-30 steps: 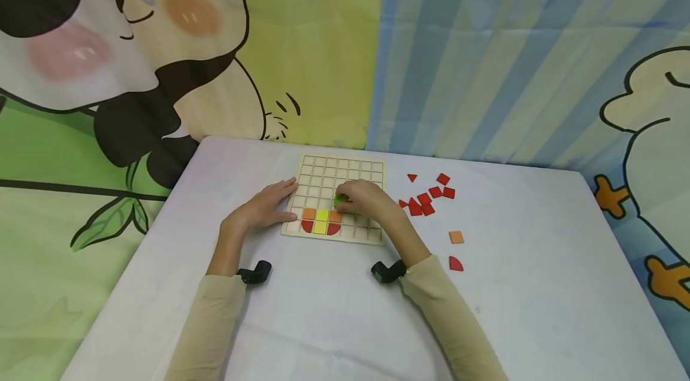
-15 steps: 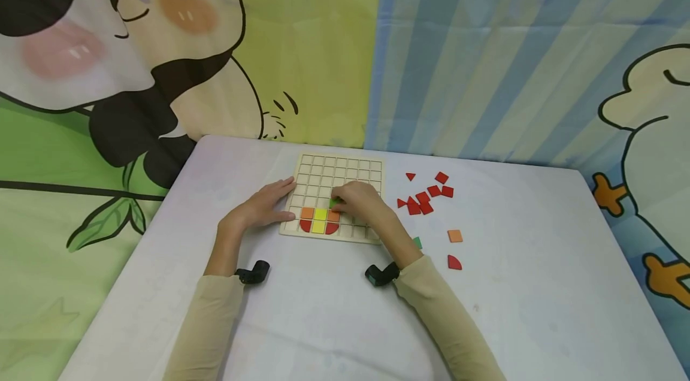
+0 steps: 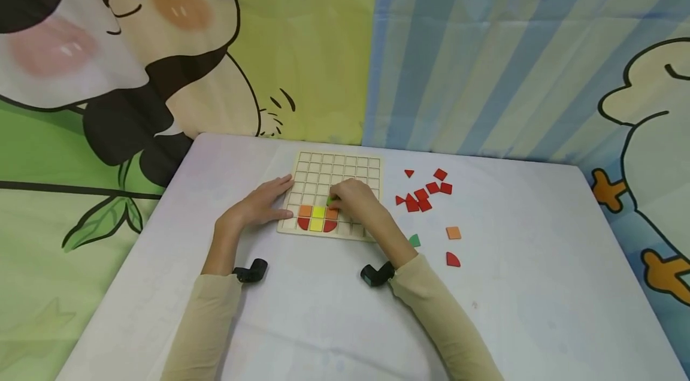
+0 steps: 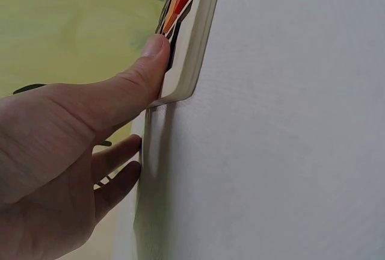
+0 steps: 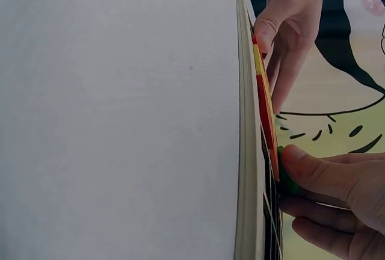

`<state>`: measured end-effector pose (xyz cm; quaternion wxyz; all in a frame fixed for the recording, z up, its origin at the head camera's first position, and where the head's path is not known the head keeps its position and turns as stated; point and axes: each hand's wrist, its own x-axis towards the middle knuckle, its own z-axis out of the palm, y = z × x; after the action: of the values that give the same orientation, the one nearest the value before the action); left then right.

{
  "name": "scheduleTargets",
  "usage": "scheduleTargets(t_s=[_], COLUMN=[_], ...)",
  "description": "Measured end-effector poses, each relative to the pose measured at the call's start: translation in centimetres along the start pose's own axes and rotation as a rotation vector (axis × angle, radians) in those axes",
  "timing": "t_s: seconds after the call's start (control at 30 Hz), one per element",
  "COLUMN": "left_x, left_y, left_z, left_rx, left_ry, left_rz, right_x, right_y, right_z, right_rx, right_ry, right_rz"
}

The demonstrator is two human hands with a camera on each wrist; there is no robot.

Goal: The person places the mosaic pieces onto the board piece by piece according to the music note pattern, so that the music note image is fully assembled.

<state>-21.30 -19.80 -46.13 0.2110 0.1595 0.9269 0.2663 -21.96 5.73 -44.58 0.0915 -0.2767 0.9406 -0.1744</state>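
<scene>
A pale wooden grid board [image 3: 309, 177] lies on the white table. My left hand [image 3: 261, 204] rests at its left edge, fingers fairly straight, with the thumb [image 4: 147, 61] on the board's near corner. With thumb and fingers my right hand [image 3: 356, 198] pinches a green piece [image 5: 287, 173] over the board. Just below it, an orange square [image 3: 305, 211] and a partly covered one flank a yellow square [image 3: 318, 212]. In the row nearest me, two red quarter-circles [image 3: 303, 224] flank another yellow square [image 3: 316, 225]. The right hand hides some of the grid.
Several red squares and triangles [image 3: 421, 194] are scattered right of the board. Nearer me lie a loose orange square [image 3: 453, 233], a red quarter-circle [image 3: 453, 259] and a green piece [image 3: 414, 241] beside the right forearm. A printed cloth backdrop [image 3: 307, 39] stands behind the table.
My right hand has shifted slightly left with the green piece. The loose green piece beside the right forearm has come into sight. The left hand stays at the board's edge.
</scene>
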Motion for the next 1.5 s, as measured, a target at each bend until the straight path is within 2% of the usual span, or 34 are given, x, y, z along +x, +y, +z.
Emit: scheduleTargets(t_s=[0.23, 0.47, 0.8, 1.0, 1.13, 1.23, 1.37, 1.5], left_x=[-0.1, -0.3, -0.4, -0.7, -0.6, -0.6, -0.2, -0.1], left_y=[-0.4, -0.3, -0.4, -0.3, -0.4, -0.4, -0.4, -0.2], left_z=[0.0, 0.1, 0.3, 0.2, 0.3, 0.3, 0.4, 0.3], left_rx=[-0.001, -0.002, -0.005, 0.001, 0.004, 0.002, 0.006, 0.01], left_ry=[-0.007, 0.004, 0.012, 0.009, 0.009, 0.016, 0.018, 0.017], left_rz=[-0.013, -0.009, 0.004, 0.002, -0.006, -0.011, 0.005, 0.004], right_x=[0.2, 0.2, 0.1, -0.2, -0.7, -1.7, -4.4, -7.7], right_y=[0.5, 0.6, 0.3, 0.0, -0.1, 0.0, 0.9, 2.4], right_z=[0.1, 0.4, 0.7, 0.4, -1.0, -3.2, -6.6, -8.5], right_rx=[0.08, 0.084, 0.103, 0.103, 0.18, 0.252, 0.304, 0.276], right_ry=[-0.002, 0.001, 0.022, 0.002, 0.006, 0.03, 0.086, 0.093], right_rz=[-0.021, -0.02, -0.096, -0.136, -0.126, -0.116, -0.1, -0.077])
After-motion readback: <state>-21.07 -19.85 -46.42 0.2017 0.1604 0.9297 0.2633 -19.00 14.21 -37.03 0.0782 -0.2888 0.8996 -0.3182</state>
